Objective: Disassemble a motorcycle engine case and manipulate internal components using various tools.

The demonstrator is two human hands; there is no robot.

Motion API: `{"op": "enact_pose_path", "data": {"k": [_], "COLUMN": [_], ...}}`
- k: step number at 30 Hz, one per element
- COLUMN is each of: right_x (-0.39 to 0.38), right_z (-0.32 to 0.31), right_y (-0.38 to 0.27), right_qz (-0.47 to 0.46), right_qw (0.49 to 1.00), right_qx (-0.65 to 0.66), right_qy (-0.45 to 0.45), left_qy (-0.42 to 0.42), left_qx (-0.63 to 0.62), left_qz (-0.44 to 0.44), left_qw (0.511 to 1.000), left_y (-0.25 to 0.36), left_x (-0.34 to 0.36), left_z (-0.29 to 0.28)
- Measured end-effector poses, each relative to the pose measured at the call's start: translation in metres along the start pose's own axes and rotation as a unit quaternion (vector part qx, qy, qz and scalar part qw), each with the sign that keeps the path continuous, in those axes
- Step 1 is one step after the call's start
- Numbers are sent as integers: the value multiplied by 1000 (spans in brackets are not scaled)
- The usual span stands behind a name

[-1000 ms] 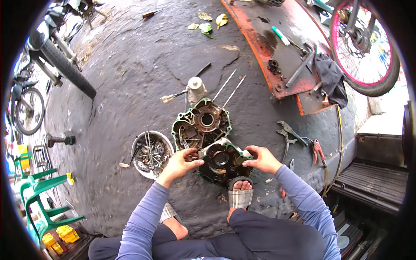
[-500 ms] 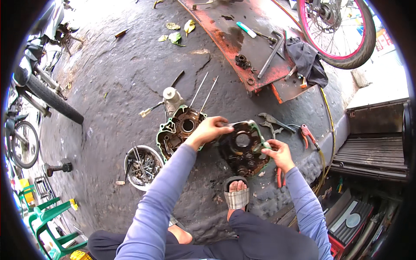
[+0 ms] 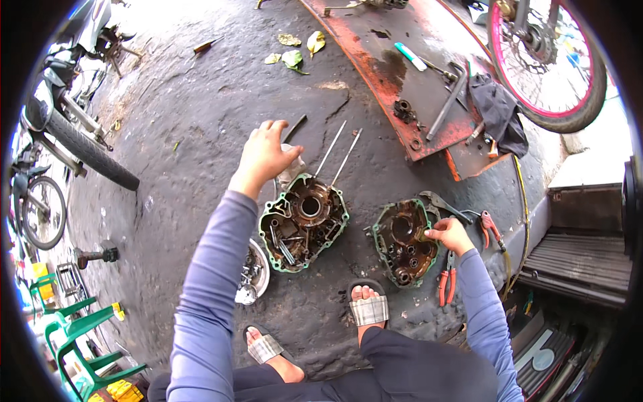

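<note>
My left hand (image 3: 266, 155) is raised with thumb and fingers apart, holding nothing. It hovers over a silvery cylindrical part (image 3: 292, 175), mostly hidden, at the far side of an engine crankcase half (image 3: 323, 202). That half lies open side up on the ground, with a green rim, an oily brown inside and two long rods (image 3: 331, 149) reaching beyond it. To its right, another green-rimmed casing half (image 3: 406, 244) rests near my foot. My right hand (image 3: 450, 236) pinches this casing's right edge between thumb and fingers.
A metal bowl (image 3: 266, 262) of small parts sits partly behind my left forearm. Locking pliers (image 3: 437, 203), red-handled pliers (image 3: 447, 287) and an air gun (image 3: 491, 228) lie right. A red-edged metal platform (image 3: 429, 137) bears tools and a rag (image 3: 499, 117). A pink-rimmed wheel (image 3: 549, 110) stands beyond.
The right casing half was held between both hands and now rests on the ground. My left hand has let go of it and moved left and away from me. The view has shifted slightly.
</note>
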State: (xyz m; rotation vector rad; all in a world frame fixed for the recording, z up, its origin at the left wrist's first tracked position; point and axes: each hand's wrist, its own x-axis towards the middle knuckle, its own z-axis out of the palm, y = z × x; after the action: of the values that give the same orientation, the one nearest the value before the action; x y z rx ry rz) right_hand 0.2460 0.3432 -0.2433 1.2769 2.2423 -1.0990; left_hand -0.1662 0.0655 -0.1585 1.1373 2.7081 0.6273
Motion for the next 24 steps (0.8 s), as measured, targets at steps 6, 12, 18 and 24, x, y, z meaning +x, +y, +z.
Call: {"op": "enact_pose_path", "data": {"k": [6, 12, 18, 24], "right_x": [55, 126, 136, 113], "right_z": [68, 119, 114, 100], "right_y": [-170, -230, -230, -253], "right_qz": [-84, 28, 70, 25], "right_qw": [911, 818, 811, 864], "right_qx": [401, 550, 541, 448], "right_qy": [-50, -167, -212, -228], "left_qy": [-250, -286, -271, -213], "left_qx": [-33, -180, -129, -112], "left_qz": [-9, -27, 32, 9], "left_qw": [968, 941, 953, 971], "left_y": [-50, -76, -73, -55], "left_x": [13, 25, 29, -16], "left_z": [40, 49, 43, 9]}}
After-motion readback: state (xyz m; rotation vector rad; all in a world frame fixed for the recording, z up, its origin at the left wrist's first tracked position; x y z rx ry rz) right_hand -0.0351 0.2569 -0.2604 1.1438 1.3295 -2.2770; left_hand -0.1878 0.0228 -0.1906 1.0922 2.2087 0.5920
